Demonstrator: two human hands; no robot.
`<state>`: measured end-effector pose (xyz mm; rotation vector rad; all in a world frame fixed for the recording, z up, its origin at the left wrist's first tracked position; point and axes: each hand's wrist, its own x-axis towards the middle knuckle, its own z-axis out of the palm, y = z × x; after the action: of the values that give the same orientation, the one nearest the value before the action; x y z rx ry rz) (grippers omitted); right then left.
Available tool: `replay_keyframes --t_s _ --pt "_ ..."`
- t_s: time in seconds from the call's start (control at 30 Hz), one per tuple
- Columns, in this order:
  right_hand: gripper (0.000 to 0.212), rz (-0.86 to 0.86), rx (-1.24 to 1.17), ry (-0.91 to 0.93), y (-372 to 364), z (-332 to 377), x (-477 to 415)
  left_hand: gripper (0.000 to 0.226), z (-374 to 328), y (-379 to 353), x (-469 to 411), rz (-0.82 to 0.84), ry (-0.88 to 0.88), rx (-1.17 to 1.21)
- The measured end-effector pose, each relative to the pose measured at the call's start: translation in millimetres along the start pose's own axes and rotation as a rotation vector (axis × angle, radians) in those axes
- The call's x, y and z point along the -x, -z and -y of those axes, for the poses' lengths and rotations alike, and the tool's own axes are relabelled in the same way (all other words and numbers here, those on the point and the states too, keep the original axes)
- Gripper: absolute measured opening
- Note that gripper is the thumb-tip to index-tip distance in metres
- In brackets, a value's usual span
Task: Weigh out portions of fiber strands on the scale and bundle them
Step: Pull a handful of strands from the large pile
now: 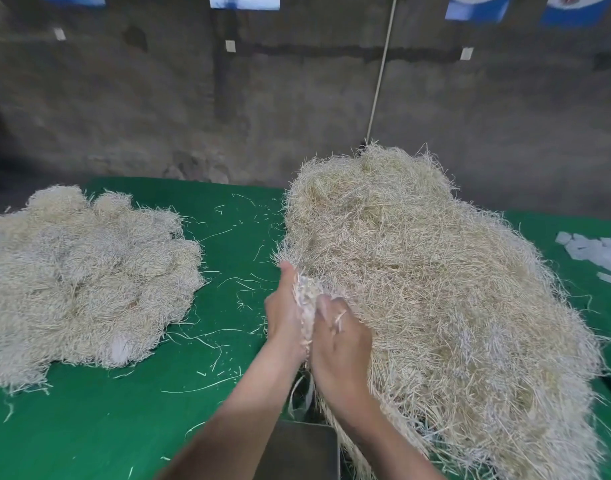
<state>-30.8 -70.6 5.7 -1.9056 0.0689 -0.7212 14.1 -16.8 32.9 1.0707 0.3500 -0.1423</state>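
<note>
Your fingers (324, 303) are curled into a clump of fiber strands (304, 296). Left hand (283, 317) and right hand (342, 337) both grip it, palms facing, with the clump pressed between them. Your left thumb points toward the far edge. One stray strand lies across your right knuckles. The clump sits at the left flank of the big heap (435, 289) and touches it. The heap fills the right half of the bench (106, 427), far edge to near edge. Below your wrists, at the near edge, is the grey scale platform (297, 452), with the heap overhanging its right side. On the left side of the bench is a lower, lumpy pile of strands (89, 278), well apart from the heap. Loose strands (228, 282) are scattered on the green cover between the two. White paper slips (595, 252) lie at the right edge.
</note>
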Motion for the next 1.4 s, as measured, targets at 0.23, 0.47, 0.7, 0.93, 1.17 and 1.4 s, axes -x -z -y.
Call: replay_keyframes --t_s 0.23,0.47,0.7,0.93,1.17,1.4 --pt "0.041 -0.075 0.027 -0.131 9 -9 -19 0.038 14 -3 13 0.011 -0.047 -0.141" --pt "0.037 -0.002 0.009 -0.153 14 -17 -20 0.034 27 9 16 0.055 0.018 -0.279" --pt "0.041 0.280 -0.172 -0.194 10 -6 -31 0.045 5 0 4 0.092 -0.281 -0.370" --pt "0.011 -0.001 -0.149 -0.259 13 -7 -46 0.058 20 -4 5 0.082 0.063 -0.063" --pt "0.031 0.120 0.178 0.001 8 -16 -34 0.019 26 1 4 0.018 -0.086 -0.122" --pt "0.037 0.029 0.195 0.055 -2 -3 -13 0.031 10 -1 -2 0.035 0.008 -0.119"
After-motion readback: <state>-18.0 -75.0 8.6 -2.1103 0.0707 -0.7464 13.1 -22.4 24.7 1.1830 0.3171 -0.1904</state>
